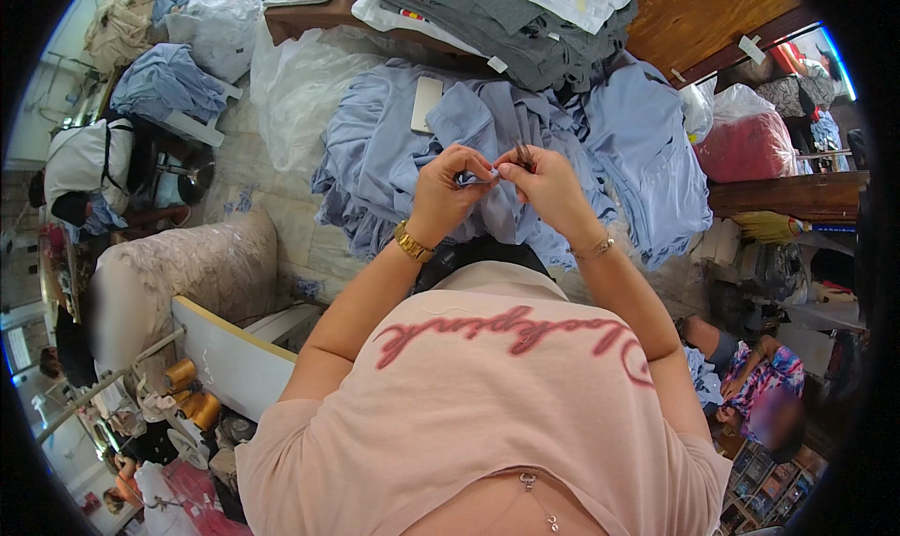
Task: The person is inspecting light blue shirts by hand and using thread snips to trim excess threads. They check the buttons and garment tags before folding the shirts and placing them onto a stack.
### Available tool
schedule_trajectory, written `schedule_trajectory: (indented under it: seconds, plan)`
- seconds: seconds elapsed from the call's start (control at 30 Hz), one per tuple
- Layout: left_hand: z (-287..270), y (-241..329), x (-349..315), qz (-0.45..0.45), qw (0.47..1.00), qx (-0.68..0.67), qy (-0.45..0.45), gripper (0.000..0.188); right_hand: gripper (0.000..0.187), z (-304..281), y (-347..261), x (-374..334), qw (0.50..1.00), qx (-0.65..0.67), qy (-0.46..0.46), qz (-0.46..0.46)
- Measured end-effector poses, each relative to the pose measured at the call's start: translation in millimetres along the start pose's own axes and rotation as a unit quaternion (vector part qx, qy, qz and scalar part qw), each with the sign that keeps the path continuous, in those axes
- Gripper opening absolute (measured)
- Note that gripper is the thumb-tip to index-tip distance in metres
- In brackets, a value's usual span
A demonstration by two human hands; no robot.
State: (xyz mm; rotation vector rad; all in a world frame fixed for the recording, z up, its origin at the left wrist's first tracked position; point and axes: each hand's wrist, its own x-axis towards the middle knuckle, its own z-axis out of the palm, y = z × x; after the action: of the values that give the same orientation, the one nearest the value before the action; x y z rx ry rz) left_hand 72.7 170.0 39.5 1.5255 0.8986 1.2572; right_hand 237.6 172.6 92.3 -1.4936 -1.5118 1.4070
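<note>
My left hand (pixel 452 187) and my right hand (pixel 555 191) meet over a heap of light blue garments (pixel 375 133). The thumb and finger of each are pinched together around a tiny whitish piece (pixel 495 172), too small to make out. Tucked in my right hand is a thin, dark, pointed metal tool (pixel 523 154), its lower part hidden by the fingers. On the heap, just beyond my left hand, lies a pale flat phone (pixel 427 105).
Folded grey and white shirts (pixel 534 30) are stacked behind the heap. A big fabric-covered roll (pixel 206 255) lies at left, near orange thread cones (pixel 192 395). At right are a red bundle (pixel 745 147), a broom (pixel 769 226) and a seated person (pixel 764 377). Other people work at left.
</note>
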Motion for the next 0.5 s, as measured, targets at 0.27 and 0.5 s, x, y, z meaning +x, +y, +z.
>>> schedule_trajectory:
  seconds: [0.27,0.5]
  plan:
    - [3.6,-0.8,0.9,0.05,0.998,0.024,0.015,0.018,0.01,13.4,0.0,-9.2,0.994,0.091,0.065,-0.013]
    - [7.3,1.3,-3.4,-0.106,0.993,-0.041,0.008,0.018,0.006,16.0,3.8,-13.4,0.992,0.029,0.104,-0.071]
